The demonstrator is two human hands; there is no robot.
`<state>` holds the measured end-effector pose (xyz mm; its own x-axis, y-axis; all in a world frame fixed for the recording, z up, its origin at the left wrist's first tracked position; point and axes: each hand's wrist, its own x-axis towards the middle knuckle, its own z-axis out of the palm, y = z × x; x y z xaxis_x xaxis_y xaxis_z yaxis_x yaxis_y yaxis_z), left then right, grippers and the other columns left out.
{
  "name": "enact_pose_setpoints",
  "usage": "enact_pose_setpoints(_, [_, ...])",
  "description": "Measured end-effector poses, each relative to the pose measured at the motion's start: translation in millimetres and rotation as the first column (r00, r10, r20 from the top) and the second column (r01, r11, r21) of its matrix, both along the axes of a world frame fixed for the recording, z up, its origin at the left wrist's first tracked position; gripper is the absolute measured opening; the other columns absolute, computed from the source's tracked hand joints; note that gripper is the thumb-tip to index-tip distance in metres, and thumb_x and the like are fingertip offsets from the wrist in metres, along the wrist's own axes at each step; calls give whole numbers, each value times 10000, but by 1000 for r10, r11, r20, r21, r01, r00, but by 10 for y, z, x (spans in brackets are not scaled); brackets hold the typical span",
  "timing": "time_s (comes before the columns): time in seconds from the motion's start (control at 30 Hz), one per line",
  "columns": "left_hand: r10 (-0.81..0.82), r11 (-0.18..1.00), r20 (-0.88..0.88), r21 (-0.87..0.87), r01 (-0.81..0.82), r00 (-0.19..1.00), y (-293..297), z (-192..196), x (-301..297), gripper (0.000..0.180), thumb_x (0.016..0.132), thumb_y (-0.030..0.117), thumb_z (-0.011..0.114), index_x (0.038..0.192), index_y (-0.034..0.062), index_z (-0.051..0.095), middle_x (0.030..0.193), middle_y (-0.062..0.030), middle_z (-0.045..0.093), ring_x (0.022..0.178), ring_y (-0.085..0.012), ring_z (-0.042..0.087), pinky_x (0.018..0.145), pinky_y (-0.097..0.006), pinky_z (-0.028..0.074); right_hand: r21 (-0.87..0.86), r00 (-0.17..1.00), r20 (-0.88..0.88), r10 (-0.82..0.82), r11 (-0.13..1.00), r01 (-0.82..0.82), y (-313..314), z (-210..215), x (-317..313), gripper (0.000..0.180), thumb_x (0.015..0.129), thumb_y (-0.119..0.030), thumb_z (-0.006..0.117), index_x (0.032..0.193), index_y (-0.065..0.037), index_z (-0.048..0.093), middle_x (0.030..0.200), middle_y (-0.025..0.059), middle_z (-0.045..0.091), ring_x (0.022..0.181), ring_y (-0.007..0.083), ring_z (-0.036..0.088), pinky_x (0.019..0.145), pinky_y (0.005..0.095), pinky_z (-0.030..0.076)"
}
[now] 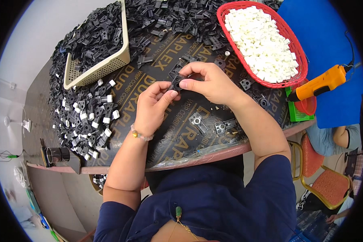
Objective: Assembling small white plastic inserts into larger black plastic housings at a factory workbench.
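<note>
right now both hands meet over a dark printed plywood tabletop (177, 133). left hand (151, 107), w/ a pale bead bracelet (140, 135) at the wrist, pinches a small black squarish plastic part (176, 83) btwn thumb and fingers; right hand (211, 82) pinches the same part from the other side, thumb pressed on its face, fingers curled over the top. part sits btwn the two hands, held just above the table. just below the hands lie two grey metal bracket pieces (209, 123), shiny, flat w/ round holes. beyond the left hand: a beige slotted plastic basket (103, 66) full of black parts, tilted on a heap of the same. left of it, a loose pile of black parts w/ white caps (90, 119). beyond the right hand, a red oval mesh basket (288, 38) of small white plastic blocks; further right an orange handheld power tool (320, 82) on a blue surface (330, 24).
</note>
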<state>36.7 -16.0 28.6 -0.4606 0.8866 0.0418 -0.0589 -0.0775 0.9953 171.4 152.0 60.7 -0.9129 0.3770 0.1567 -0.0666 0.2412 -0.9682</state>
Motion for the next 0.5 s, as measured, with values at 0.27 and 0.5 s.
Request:
enact_pose_setpoints(0.27, [-7,1000,-54,26,8,998,-8,45,40,172,973,64,633,1112,-37,622,976,-82,710,795,-114,669,718,-236,537,-72,993,92,80,995,-74,47,106,64,226,916,-142,720,1058,26,667,961,13,670,884,73,601,809,244,497])
enact_pose_setpoints(0.5, [-12,985,494,153,-73,869,76,-13,-15,131,941,34,636,1067,11,662,1011,-92,714,936,-184,671,847,-315,516,906,679,-139,-721,184,381,853,218,494,199,924,-126,609,1056,-12,703,987,208,694,947,377,659,856,437,519])
